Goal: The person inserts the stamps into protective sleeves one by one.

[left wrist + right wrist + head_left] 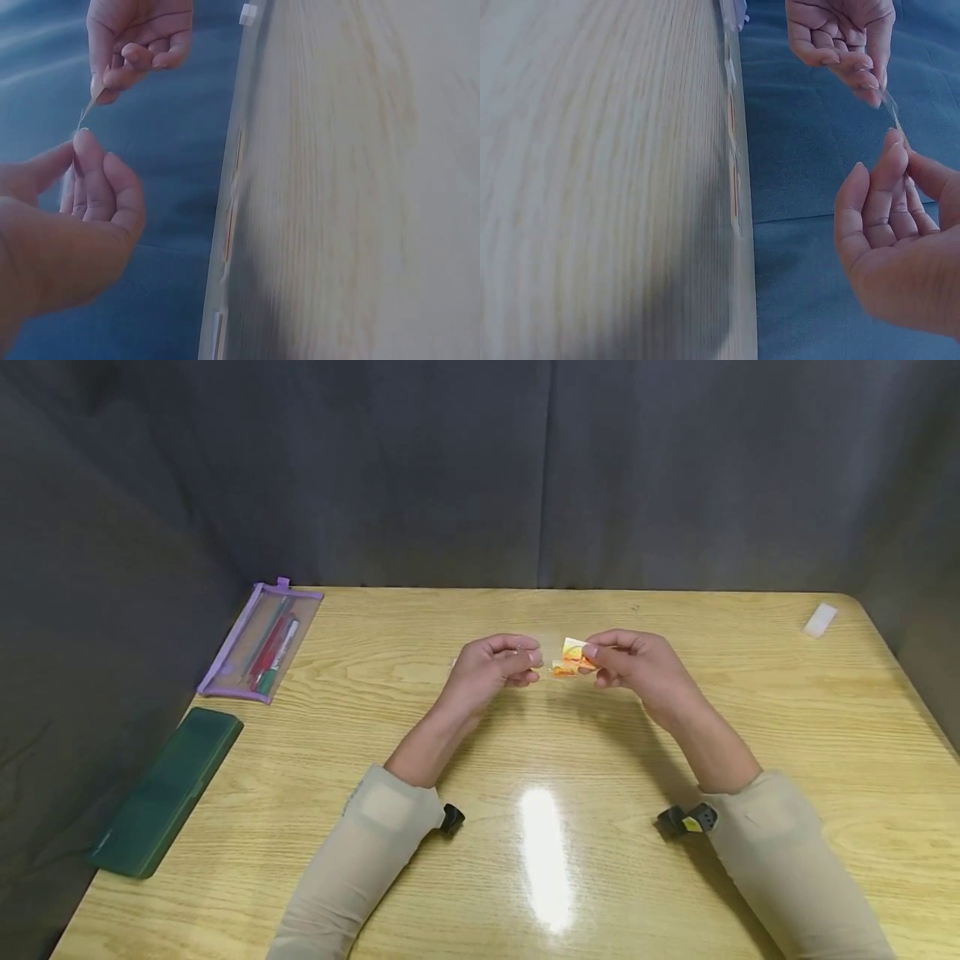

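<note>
Both hands are raised over the far middle of the table, with a small plastic wrapper (573, 648) between them. It is printed orange and yellow at the right end, and clear film (890, 105) runs toward the left. My right hand (637, 664) pinches the printed end between thumb and fingers. At the clear end, the thumb and forefinger of my left hand (498, 664) grip the film, and these fingers hide part of it. Seen from the left wrist, the wrapper looks like a thin edge-on strip stretching from one hand to the other.
A white block (821, 619) like an eraser lies at the table's back right corner. Along the left edge are a purple-trimmed mesh pouch (228, 668) with pens inside and a dark green case (168, 793). Dark curtains (450, 477) hang behind the wooden table (615, 877).
</note>
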A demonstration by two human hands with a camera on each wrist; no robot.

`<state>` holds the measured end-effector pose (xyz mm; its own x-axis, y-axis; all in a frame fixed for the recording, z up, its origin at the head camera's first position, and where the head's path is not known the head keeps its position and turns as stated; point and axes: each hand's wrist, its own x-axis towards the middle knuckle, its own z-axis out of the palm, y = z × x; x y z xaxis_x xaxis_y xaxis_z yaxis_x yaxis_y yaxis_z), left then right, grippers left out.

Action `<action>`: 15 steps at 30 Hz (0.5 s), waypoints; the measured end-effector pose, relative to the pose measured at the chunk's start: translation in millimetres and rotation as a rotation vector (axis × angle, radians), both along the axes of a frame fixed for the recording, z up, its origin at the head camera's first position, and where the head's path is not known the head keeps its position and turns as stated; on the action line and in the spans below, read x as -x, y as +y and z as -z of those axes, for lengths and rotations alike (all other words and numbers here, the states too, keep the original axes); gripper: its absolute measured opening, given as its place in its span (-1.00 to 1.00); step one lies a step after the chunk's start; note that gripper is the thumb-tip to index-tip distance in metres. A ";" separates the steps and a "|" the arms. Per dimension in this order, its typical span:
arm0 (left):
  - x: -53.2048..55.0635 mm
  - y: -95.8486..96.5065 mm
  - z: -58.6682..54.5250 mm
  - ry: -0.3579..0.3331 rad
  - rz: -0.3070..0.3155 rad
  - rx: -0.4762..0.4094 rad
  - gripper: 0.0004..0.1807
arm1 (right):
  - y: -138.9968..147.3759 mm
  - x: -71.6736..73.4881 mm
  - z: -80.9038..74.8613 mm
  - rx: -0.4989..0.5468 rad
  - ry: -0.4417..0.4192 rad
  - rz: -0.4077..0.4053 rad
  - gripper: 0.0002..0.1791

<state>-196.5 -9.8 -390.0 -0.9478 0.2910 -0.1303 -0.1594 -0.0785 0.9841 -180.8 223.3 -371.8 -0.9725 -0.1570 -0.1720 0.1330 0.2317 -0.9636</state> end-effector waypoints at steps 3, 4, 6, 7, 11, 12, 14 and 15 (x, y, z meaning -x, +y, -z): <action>0.7 0.1 -0.1 -0.021 0.008 0.031 -0.69 | -1.1 0.6 -1.0 -0.001 0.005 0.016 -0.64; 0.9 0.3 -0.4 -0.028 0.010 0.039 -0.70 | -1.2 0.7 -1.4 -0.002 0.010 0.021 -0.64; 1.2 0.6 -0.9 -0.042 0.014 0.048 -0.70 | -0.9 0.9 -1.8 -0.002 0.020 0.032 -0.62; 1.2 0.7 -1.1 -0.045 0.014 0.052 -0.71 | -0.8 0.9 -2.1 0.000 0.025 0.037 -0.61; 0.6 0.7 -0.9 -0.047 0.004 0.036 -0.72 | -2.2 1.2 -1.4 0.032 0.029 0.050 -0.66; 0.6 0.8 -0.7 -0.045 0.000 0.028 -0.72 | -3.0 1.2 -1.2 0.045 0.026 0.053 -0.68; 0.3 1.2 -0.5 -0.041 -0.008 0.014 -0.72 | -4.6 0.9 -0.7 0.065 0.026 0.061 -0.72; 0.2 1.6 -0.6 -0.040 -0.012 0.009 -0.71 | -5.1 0.7 -0.5 0.076 0.030 0.065 -0.73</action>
